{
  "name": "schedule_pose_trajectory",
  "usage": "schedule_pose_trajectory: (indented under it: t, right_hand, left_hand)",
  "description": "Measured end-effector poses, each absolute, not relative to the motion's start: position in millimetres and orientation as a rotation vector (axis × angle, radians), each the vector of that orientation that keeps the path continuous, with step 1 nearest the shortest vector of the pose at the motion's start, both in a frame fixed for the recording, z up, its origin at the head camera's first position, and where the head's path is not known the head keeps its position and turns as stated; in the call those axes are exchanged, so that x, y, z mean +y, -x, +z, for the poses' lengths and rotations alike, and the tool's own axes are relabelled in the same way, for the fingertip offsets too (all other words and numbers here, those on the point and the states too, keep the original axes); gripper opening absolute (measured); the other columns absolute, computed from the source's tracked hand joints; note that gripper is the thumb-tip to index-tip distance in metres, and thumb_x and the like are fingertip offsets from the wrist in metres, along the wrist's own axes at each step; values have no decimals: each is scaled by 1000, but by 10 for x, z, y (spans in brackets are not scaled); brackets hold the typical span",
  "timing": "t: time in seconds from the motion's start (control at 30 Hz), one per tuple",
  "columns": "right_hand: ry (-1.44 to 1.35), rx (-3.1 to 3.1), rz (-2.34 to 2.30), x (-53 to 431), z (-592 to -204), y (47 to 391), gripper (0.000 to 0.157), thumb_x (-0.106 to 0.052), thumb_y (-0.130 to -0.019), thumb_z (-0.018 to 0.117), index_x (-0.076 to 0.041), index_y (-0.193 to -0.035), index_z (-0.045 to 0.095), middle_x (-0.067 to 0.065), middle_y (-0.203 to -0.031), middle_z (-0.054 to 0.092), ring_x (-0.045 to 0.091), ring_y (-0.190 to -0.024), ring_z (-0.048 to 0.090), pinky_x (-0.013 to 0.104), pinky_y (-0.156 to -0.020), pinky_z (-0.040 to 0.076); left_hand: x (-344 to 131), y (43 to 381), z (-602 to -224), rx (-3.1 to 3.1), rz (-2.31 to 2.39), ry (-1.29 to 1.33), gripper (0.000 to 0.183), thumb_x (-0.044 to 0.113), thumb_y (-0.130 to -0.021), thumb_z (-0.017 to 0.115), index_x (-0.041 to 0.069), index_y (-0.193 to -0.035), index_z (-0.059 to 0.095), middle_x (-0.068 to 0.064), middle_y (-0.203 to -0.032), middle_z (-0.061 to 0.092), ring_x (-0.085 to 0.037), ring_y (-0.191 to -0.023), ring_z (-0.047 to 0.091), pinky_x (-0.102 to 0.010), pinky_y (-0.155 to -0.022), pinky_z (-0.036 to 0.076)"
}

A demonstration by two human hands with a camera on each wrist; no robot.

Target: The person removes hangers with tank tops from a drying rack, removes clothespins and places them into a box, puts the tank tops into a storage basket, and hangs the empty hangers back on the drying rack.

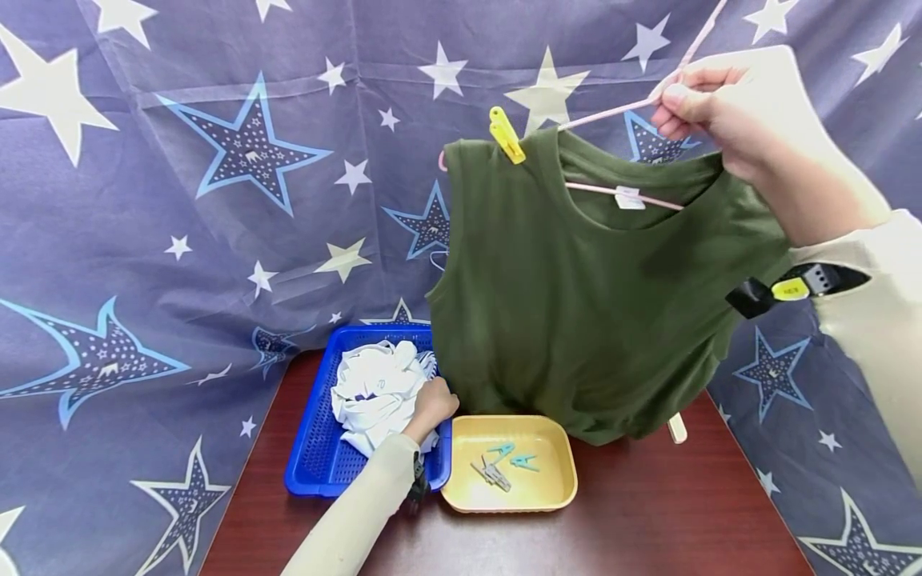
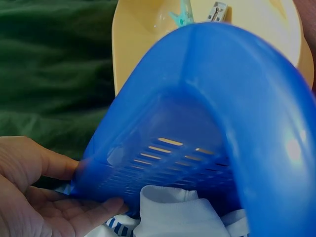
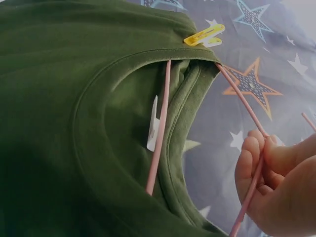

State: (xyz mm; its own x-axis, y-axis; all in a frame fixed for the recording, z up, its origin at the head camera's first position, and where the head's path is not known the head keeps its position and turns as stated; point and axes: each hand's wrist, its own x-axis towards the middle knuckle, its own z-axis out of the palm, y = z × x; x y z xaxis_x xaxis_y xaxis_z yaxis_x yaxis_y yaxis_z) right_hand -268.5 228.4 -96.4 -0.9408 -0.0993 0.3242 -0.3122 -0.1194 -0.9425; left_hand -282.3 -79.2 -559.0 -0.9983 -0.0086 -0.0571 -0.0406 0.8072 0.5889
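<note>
My right hand (image 1: 727, 112) pinches a pink hanger (image 1: 612, 110) near its top, thumb against curled fingers, as the right wrist view also shows. From the hanger hangs a dark green sleeveless shirt (image 1: 576, 304), its neckline facing me. One yellow clothespin (image 1: 507, 136) clips the shirt's shoulder on the left side. My left hand (image 1: 434, 404) holds the right wall of a blue basket (image 1: 310, 456); in the left wrist view the thumb lies outside and the fingers (image 2: 98, 215) inside. White clothes (image 1: 378, 392) lie bunched in that basket, close to the fingers.
Right of the basket stands a yellow tray (image 1: 551, 488) with several clothespins (image 1: 523, 462), teal and grey. Both are on a reddish-brown table (image 1: 663, 512). A star-patterned curtain (image 1: 180, 264) hangs behind. The end of a light-coloured stick (image 1: 677, 428) shows beneath the shirt.
</note>
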Motion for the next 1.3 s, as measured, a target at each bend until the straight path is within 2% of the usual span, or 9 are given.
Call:
schedule_pose_trajectory:
  t: [0.27, 0.53, 0.9, 1.13, 1.3]
  right_hand:
    - [-397, -2117, 2273, 2202, -1207, 2733, 21, 10, -94, 61, 4, -79, 75, 12, -69, 73, 18, -58, 70, 25, -57, 58]
    - [-356, -2159, 2257, 2137, -1478, 2798, 26, 10, -96, 59, 1, -78, 74, 8, -72, 73, 15, -61, 70, 24, -60, 58]
    - [-413, -2199, 1766, 2027, -1823, 2856, 34, 10, -95, 60, -10, -72, 75, -8, -63, 71, 3, -58, 68, 16, -60, 56]
    - [-573, -2137, 1588, 2047, -2067, 2933, 27, 12, -94, 61, 1, -74, 74, -14, -71, 73, -1, -64, 69, 13, -67, 57]
    - [-622, -2219, 1551, 2063, -2292, 2919, 19, 10, -93, 63, 3, -81, 76, -12, -75, 73, -1, -67, 69, 14, -68, 56]
  left_hand:
    - [-802, 2837, -5620, 2909, 973, 35, 18, 8, -81, 62, 3, -66, 55, -21, -76, 66, -32, -67, 60, -46, -58, 49]
    - [-801, 2850, -5625, 2919, 950, 35, 16, 9, -81, 64, -1, -69, 61, -23, -80, 68, -37, -73, 66, -48, -62, 53]
    - [-773, 2860, -5620, 2934, 951, 61, 21, 8, -82, 63, 8, -64, 51, -20, -76, 67, -35, -71, 65, -48, -62, 53]
    - [-761, 2864, -5606, 2896, 967, 78, 31, 7, -84, 61, 13, -60, 41, -15, -70, 60, -28, -63, 53, -42, -56, 47]
    - [-762, 2867, -5611, 2912, 946, 73, 28, 8, -84, 62, 10, -62, 45, -17, -72, 62, -30, -64, 57, -44, -57, 49]
